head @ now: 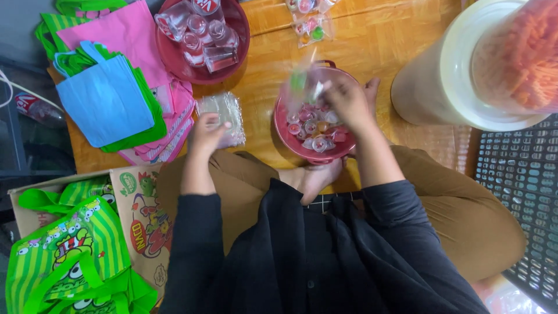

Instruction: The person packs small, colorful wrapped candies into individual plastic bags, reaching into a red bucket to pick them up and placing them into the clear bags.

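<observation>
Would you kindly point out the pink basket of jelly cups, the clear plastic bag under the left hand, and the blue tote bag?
Pink basket (290, 139), head view, on its near left rim.
Clear plastic bag (220, 107), head view, on its upper middle.
Blue tote bag (107, 102), head view, on its front panel.

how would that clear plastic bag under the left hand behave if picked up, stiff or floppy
The clear plastic bag probably flops: it lies flat and crinkled on the wooden floor under the left hand. It looks thin, so likely light. Its glossy surface may be slippery to pinch.
</observation>
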